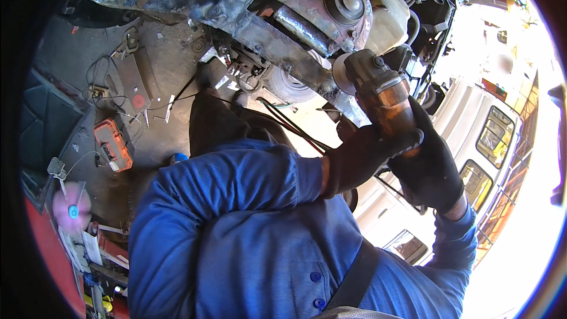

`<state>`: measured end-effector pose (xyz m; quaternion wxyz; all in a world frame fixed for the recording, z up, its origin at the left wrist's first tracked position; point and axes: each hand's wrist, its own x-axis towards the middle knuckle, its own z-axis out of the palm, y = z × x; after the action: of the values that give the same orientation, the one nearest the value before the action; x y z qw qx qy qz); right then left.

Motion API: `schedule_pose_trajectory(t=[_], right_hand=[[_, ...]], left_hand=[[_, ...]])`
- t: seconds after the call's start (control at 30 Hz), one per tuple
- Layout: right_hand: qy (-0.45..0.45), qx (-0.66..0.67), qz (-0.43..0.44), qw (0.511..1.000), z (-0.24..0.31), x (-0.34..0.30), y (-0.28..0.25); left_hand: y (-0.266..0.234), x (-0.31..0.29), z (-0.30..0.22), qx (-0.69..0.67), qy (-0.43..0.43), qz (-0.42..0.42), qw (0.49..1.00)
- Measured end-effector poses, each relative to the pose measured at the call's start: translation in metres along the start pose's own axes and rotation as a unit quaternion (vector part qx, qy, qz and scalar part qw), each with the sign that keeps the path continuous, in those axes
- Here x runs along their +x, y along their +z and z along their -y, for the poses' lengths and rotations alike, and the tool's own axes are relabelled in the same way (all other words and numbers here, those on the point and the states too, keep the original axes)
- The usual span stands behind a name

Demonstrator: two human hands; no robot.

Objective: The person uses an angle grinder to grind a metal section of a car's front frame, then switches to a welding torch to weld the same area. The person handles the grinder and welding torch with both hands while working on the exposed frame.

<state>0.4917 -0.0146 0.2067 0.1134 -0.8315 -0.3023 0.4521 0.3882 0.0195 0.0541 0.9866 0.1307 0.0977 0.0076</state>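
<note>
An angle grinder (pixel 394 111) with a worn orange body and dark gear head is held up between my two black-gloved hands. My left hand (pixel 361 156) is closed about its near side, thumb stretched across the body. From the right, my right hand (pixel 430 171) wraps round the same body. A pale round disc (pixel 343 74) on the grinder's head lies against or just short of a bare, partly ground metal vehicle frame (pixel 254 29); contact cannot be made out. Set into the frame is a round mount (pixel 344 5).
Beside the frame is a whitish plastic tank (pixel 388 20). An orange-black toolbox (pixel 113 145), a metal case (pixel 137 82) with cables and a pink fan (pixel 72 208) stand at left. Dark cables (pixel 293 127) hang near my legs. A white van (pixel 472 136) stands at right.
</note>
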Motion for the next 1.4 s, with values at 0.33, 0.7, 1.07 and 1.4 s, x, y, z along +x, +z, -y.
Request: schedule_pose_trajectory(t=[0.33,0.7,1.07,1.4], right_hand=[[-0.009,-0.115,0.017,0.993,0.019,0.006,-0.004],[0.02,-0.13,0.025,0.991,0.042,0.009,-0.004],[0.025,-0.158,0.028,0.987,0.052,0.013,-0.001],[0.034,-0.155,0.01,0.987,0.057,0.003,0.005]], left_hand=[[-0.001,-0.008,-0.012,0.025,-0.007,-0.032,0.999],[-0.003,-0.011,-0.026,-0.02,0.01,-0.003,1.0],[-0.006,-0.012,-0.025,-0.026,0.017,0.005,1.0],[-0.007,-0.01,-0.019,-0.009,0.046,0.029,0.998]])
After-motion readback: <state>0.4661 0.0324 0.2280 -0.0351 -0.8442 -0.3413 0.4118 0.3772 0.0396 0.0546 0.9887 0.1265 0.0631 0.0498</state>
